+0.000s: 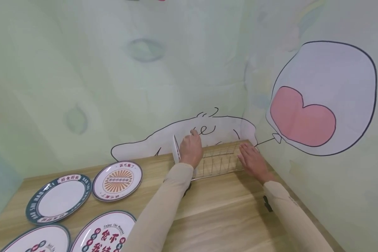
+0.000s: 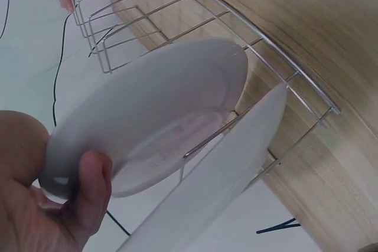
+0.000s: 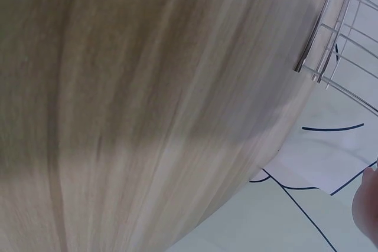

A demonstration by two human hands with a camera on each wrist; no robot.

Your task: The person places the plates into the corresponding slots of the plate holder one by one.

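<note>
My left hand (image 1: 191, 148) pinches the rim of a white plate (image 2: 159, 104) between thumb and fingers. This plate stands on edge, tilted, among the wires of a metal wire rack (image 1: 218, 163). Beside it, toward the rack's left end, a second white plate (image 2: 218, 175) also stands on edge; in the head view this plate (image 1: 175, 148) shows as a thin profile left of my hand. My right hand (image 1: 253, 161) holds the right end of the rack, its fingers on the end wires. Only a bit of that hand (image 3: 367, 205) enters the right wrist view.
Several printed plates lie flat on the wooden table (image 1: 214, 217) at the left, among them a green-rimmed plate (image 1: 59, 198) and a sunburst plate (image 1: 117, 181). A printed cloth wall (image 1: 107, 87) rises close behind the rack and along the right side.
</note>
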